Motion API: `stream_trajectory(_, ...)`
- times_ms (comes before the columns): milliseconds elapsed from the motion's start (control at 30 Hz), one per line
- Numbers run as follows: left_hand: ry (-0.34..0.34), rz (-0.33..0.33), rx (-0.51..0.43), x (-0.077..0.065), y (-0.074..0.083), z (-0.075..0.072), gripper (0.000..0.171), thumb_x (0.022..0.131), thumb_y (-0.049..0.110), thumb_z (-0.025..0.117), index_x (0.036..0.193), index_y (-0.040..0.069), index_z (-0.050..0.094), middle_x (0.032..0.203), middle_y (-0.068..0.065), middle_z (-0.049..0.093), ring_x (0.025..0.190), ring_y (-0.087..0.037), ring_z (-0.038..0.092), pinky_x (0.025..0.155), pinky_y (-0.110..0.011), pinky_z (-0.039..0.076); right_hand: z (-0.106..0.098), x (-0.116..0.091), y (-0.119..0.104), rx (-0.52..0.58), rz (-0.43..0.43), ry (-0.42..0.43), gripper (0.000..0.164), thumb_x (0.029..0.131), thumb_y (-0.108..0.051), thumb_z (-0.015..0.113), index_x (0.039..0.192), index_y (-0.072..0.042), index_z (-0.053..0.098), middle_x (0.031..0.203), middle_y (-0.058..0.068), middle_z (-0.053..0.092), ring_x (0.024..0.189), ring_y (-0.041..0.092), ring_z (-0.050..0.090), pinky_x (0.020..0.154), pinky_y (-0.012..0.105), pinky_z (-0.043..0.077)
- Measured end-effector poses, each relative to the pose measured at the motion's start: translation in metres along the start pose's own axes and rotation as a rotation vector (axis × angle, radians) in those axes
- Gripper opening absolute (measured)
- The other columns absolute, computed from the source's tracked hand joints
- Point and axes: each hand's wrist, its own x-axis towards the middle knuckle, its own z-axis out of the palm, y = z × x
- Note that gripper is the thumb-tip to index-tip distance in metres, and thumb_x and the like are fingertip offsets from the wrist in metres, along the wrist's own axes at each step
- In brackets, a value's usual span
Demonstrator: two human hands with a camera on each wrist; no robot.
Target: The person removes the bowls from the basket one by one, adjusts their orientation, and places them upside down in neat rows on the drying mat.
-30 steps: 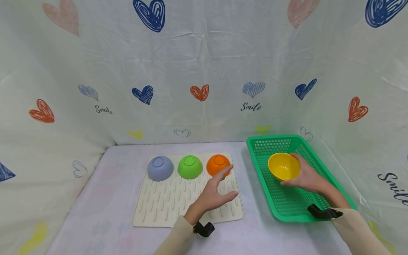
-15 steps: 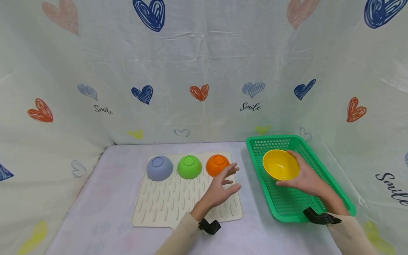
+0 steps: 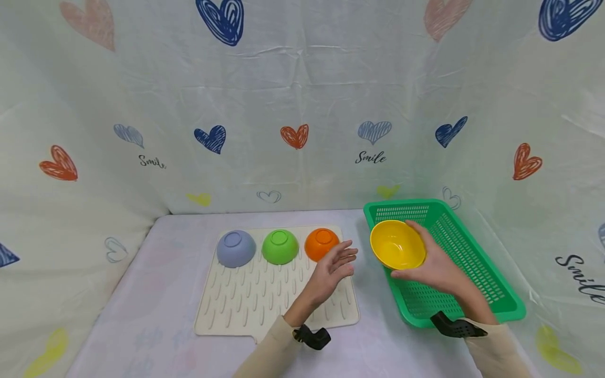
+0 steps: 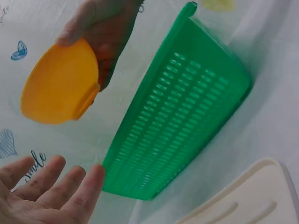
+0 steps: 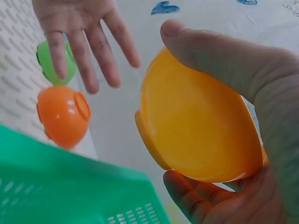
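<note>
My right hand [image 3: 437, 265] grips a yellow bowl [image 3: 398, 244] by its side, thumb and fingers around it. The bowl is held up over the left rim of the green basket [image 3: 454, 304], its hollow facing the head camera. In the right wrist view the yellow bowl [image 5: 196, 121] shows its outer wall and foot ring. My left hand [image 3: 328, 275] hovers above the right part of the cream drying mat [image 3: 264, 299], fingers extended, holding nothing. Just beyond its fingertips an orange bowl [image 3: 321, 243] lies upside down. The left wrist view shows the fingers [image 4: 60, 186] apart from the yellow bowl.
Beside the orange bowl on the mat's back part, a green bowl [image 3: 281, 247] and a lilac-blue bowl [image 3: 236, 249] sit upside down in a row. A pale cloth covers the table [image 3: 142, 294]. A curtain with hearts [image 3: 302, 94] stands behind and at both sides.
The right hand has carried the yellow bowl leftward, from inside the basket to over its left rim. The left hand has shifted slightly right, its fingers drawing closer together.
</note>
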Motion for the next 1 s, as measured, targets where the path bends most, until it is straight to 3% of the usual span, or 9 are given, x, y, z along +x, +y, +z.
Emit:
stream_trajectory(133, -0.006, -0.037, -0.083, -0.001, 0.004, -0.002, 0.054, 0.107, 0.025, 0.047, 0.159, 0.014, 0.036, 0.154, -0.02, 0.051, 0.14, -0.036, 0.053, 0.103, -0.036, 0.057, 0.01, 0.0, -0.01, 0.0, -0.027, 0.002, 0.121, 0.072, -0.032, 0.095, 0.163, -0.015, 0.018, 0.153, 0.024, 0.037, 0.118, 0.041, 0.052, 0.088, 0.045, 0.056)
stream_trajectory(300, 0.001, -0.088, -0.151, -0.002, 0.008, -0.005, 0.054, 0.108, 0.027, 0.045, 0.159, 0.01, 0.036, 0.153, -0.022, 0.05, 0.138, -0.039, 0.055, 0.103, -0.043, 0.056, 0.023, 0.001, -0.02, 0.029, -0.07, -0.015, 0.12, 0.072, -0.029, 0.095, 0.163, -0.015, 0.019, 0.152, 0.024, 0.038, 0.118, 0.041, 0.052, 0.086, 0.044, 0.057)
stream_trajectory(600, -0.039, -0.169, -0.172, -0.007, 0.007, -0.012, 0.059, 0.108, 0.041, 0.043, 0.156, 0.007, 0.04, 0.146, -0.019, 0.056, 0.125, -0.033, 0.065, 0.102, -0.046, 0.057, 0.049, -0.001, -0.029, 0.103, -0.119, -0.059, 0.122, 0.069, -0.028, 0.097, 0.162, -0.015, 0.021, 0.155, 0.021, 0.037, 0.123, 0.04, 0.051, 0.091, 0.045, 0.056)
stream_trajectory(1000, -0.063, -0.194, -0.198, -0.009, 0.008, -0.02, 0.066, 0.107, 0.055, 0.038, 0.147, 0.004, 0.05, 0.13, -0.021, 0.068, 0.107, -0.023, 0.074, 0.095, -0.042, 0.061, 0.069, 0.006, -0.038, 0.133, -0.196, -0.077, 0.121, 0.068, -0.029, 0.098, 0.162, -0.013, 0.022, 0.155, 0.016, 0.04, 0.125, 0.036, 0.051, 0.095, 0.045, 0.056)
